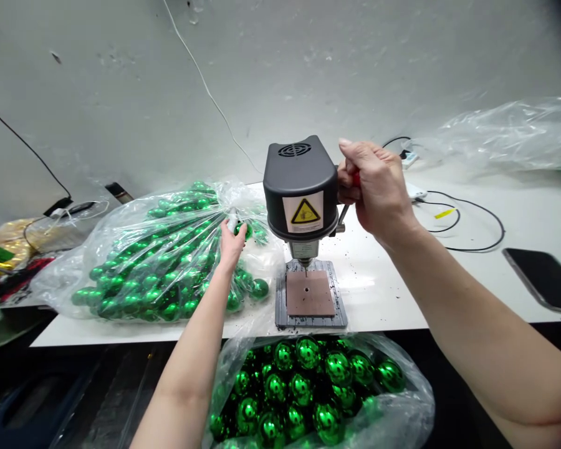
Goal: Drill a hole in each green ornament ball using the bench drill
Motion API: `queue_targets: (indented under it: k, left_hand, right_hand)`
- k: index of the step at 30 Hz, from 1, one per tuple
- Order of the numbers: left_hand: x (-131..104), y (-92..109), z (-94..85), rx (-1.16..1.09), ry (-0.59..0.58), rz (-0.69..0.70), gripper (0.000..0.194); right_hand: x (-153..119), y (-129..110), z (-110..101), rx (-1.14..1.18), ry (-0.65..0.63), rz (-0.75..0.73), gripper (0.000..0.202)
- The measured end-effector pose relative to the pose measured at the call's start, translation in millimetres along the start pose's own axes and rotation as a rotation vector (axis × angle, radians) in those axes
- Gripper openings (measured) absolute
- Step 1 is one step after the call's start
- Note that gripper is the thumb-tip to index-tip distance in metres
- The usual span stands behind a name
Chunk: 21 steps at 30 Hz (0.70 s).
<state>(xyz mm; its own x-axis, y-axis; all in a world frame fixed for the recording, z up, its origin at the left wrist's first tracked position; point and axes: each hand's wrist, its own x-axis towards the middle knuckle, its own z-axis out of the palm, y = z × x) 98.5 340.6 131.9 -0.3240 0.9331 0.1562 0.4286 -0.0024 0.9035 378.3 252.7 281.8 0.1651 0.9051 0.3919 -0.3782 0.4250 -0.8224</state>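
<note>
Green, glossy ball (249, 231) meets the left hand (232, 246), grip unclear, over the tabletop (383, 305); the right hand (378, 184) clasps the drill press (300, 181) handle. Apparent pick-up calls for a secure pinch.

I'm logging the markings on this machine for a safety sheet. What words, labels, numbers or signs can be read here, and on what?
No words or numbers can be read.
Sign: a yellow warning triangle on the front of the drill; its inner symbol is too blurred to name surely.
Pale label below the drill's head: print too small.
Yellow tag by the cable: no readable text.
</note>
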Motion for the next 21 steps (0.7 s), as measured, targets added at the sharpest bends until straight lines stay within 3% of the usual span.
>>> queue_targets:
  k: [2,7,11,13,16,21]
  left_hand:
    - [-24.5,12.3,-13.4,-0.328,-0.047,-0.132,0.058]
    - [-91.1,37.3,-36.6,-0.816,-0.429,-0.468,0.029]
    - [-122.6,35.9,-34.9,-0.862,-0.429,-0.584,0.025]
    - [-131.3,28.7,-28.4,-0.825,-0.402,-0.6,0.025]
    - [-141.8,15.1,-13.9,-0.763,-0.462,-0.566,0.035]
    - [-156.6,-4.5,16.5,-0.647,-0.438,-0.308,0.05]
  right_hand:
    - [0.4,-0.2,0.0,0.005,0.0,-0.008,0.049]
    - [-0.7,3.2,-0.7,-0.022,0.01,-0.041,0.047]
    - [1.4,5.9,-1.7,-0.021,0.028,-0.044,0.049]
    - [3.4,6.5,-1.8,-0.03,0.033,-0.035,0.052]
    - [6.3,6.4,-0.4,-0.036,0.046,-0.004,0.051]
    - [8.9,5.5,2.7,-0.075,0.087,0.01,0.047]
